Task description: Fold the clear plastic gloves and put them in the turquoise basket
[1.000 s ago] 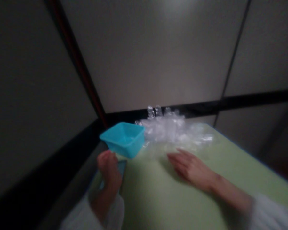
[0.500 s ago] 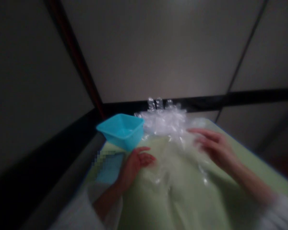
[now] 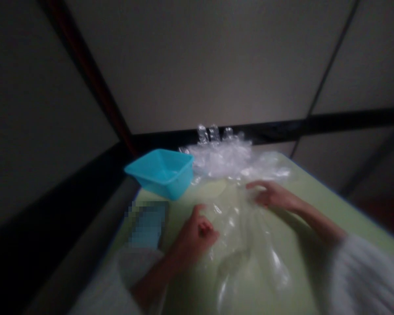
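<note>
A clear, wrinkled plastic bag (image 3: 231, 223) is spread over the pale green table between my hands. My left hand (image 3: 197, 232) is at its left side, with fingers curled in and closed on the film. At the upper right of the bag, my right hand (image 3: 272, 195) has its index finger reaching left and its fingertips closed on the film; the detail is blurred. Behind them lies a heap of crumpled clear plastic bags (image 3: 221, 157). A turquoise plastic basin (image 3: 160, 173) stands to the left of that heap and looks empty inside.
A flat, light blue-screened object (image 3: 147, 225), partly pixelated, lies on the green table (image 3: 310, 210) beside my left forearm. Grey wall panels (image 3: 216, 65) with a dark horizontal band (image 3: 354, 124) rise behind the table. The scene is dim.
My left hand has turned and its fingers have curled in, slightly lower on the bag. My right hand has moved left. The film between them has shifted; the view has tilted slightly.
</note>
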### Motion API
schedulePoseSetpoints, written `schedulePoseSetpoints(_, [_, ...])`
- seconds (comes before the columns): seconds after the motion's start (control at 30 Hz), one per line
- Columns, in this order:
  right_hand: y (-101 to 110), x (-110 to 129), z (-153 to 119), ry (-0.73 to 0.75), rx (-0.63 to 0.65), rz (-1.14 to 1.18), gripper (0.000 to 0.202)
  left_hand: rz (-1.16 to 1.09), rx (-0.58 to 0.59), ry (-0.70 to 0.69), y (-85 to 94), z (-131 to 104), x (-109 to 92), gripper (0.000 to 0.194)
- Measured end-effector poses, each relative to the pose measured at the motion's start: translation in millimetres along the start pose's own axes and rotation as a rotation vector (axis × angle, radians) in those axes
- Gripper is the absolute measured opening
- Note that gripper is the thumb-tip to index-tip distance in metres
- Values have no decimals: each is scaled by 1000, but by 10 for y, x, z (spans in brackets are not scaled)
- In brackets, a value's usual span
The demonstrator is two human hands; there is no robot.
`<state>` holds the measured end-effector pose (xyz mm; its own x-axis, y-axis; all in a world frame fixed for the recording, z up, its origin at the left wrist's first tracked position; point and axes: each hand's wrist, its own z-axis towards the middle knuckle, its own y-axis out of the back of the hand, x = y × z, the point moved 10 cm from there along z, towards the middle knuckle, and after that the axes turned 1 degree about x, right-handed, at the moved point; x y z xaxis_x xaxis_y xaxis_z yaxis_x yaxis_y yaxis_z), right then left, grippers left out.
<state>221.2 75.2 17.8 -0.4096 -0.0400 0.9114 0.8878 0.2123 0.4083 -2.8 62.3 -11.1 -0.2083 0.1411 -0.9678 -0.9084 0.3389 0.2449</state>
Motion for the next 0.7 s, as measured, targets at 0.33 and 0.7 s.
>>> schedulePoseSetpoints(0.33, [-180, -189, -233, -2, 475, -273, 34, 627, -344, -218, 414, -36, -260, 49])
schedulePoseSetpoints(0.7, [-498, 575, -158, 475, -109, -540, 29, 946, 350, -421, -546, -337, -180, 67])
